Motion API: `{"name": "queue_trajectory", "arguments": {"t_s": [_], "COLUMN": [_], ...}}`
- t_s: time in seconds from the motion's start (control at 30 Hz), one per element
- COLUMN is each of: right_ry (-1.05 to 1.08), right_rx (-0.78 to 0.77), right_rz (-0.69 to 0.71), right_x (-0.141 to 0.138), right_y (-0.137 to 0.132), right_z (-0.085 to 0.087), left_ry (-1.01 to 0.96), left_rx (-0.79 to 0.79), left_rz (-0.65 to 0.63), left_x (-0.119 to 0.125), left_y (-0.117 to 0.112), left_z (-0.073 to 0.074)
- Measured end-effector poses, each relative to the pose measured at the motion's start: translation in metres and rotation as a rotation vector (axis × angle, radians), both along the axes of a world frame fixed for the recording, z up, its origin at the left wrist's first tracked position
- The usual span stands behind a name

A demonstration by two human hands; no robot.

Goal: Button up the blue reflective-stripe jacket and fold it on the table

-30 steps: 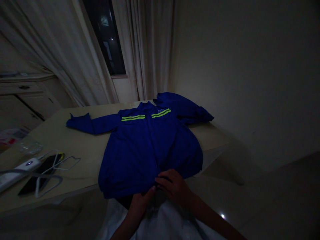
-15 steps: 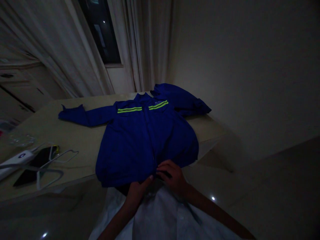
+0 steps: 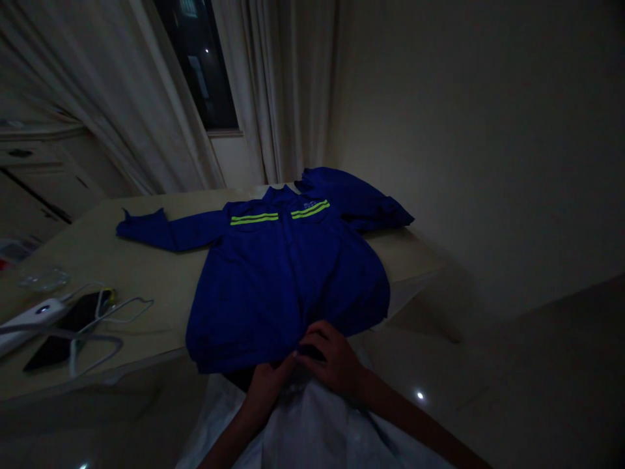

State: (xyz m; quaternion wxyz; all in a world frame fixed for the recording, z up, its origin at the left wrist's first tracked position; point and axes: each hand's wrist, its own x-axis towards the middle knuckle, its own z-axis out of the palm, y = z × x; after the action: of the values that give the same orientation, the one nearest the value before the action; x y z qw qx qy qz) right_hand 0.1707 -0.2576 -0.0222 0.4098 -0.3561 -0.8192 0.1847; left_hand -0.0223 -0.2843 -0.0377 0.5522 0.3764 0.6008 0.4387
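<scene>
A blue jacket (image 3: 288,273) with two yellow-green reflective stripes across the chest lies flat, front up, on a pale table (image 3: 122,286). Its left sleeve stretches out to the left; the right sleeve is bunched at the table's far right corner. Both hands meet at the middle of the jacket's bottom hem, at the table's near edge. My left hand (image 3: 266,385) has its fingers closed on the hem from below. My right hand (image 3: 329,358) is curled over the hem beside it, fingers pinched together. The room is dim, so what is between the fingers is hard to make out.
At the table's left end lie a white power strip (image 3: 29,316), a dark phone (image 3: 63,329), a pale wire clothes hanger (image 3: 95,342) and a clear plastic bag (image 3: 41,279). Curtains (image 3: 122,98) and a dark window stand behind. A cabinet is at far left, bare wall at right.
The view has shifted slightly. Both hands stay together at the hem's middle, with only small finger movements; the jacket has not moved on the table.
</scene>
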Motion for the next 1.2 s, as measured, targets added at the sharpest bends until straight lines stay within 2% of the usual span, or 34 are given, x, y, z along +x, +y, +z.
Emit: {"name": "queue_trajectory", "arguments": {"t_s": [0.17, 0.27, 0.33, 0.4, 0.53, 0.6, 0.73, 0.87, 1.0, 1.2], "right_ry": [0.021, 0.018, 0.003, 0.011, 0.14, 0.12, -0.122, -0.118, -0.141, -0.217], "right_rx": [0.002, 0.021, 0.011, -0.002, 0.053, 0.105, 0.152, 0.117, 0.184, 0.265], "right_rz": [0.035, 0.077, 0.071, 0.05, -0.127, -0.208, -0.084, -0.092, -0.083, -0.072], "right_x": [0.003, 0.006, 0.006, 0.005, 0.005, 0.008, 0.016, 0.015, 0.013, 0.013], "right_y": [0.004, 0.007, 0.007, 0.007, 0.009, 0.011, 0.013, 0.012, 0.012, 0.011], "right_z": [-0.005, -0.009, -0.01, -0.01, -0.01, -0.008, -0.002, -0.004, -0.005, 0.003], "left_ry": [-0.056, -0.032, -0.006, 0.008, 0.049, 0.045, -0.015, -0.044, -0.096, -0.085], "left_rx": [-0.038, -0.052, -0.05, -0.057, -0.098, -0.132, -0.152, -0.08, 0.033, -0.053], "left_rz": [-0.067, -0.04, -0.001, -0.016, -0.074, -0.09, -0.123, -0.093, -0.026, -0.056], "left_x": [-0.003, -0.002, -0.001, -0.001, -0.002, -0.002, 0.001, 0.004, 0.005, 0.001], "left_y": [-0.001, -0.003, -0.004, -0.004, -0.004, -0.004, -0.005, -0.006, -0.006, -0.003], "left_z": [0.005, 0.004, 0.003, 0.002, 0.001, -0.001, -0.002, 0.003, 0.004, -0.005]}}
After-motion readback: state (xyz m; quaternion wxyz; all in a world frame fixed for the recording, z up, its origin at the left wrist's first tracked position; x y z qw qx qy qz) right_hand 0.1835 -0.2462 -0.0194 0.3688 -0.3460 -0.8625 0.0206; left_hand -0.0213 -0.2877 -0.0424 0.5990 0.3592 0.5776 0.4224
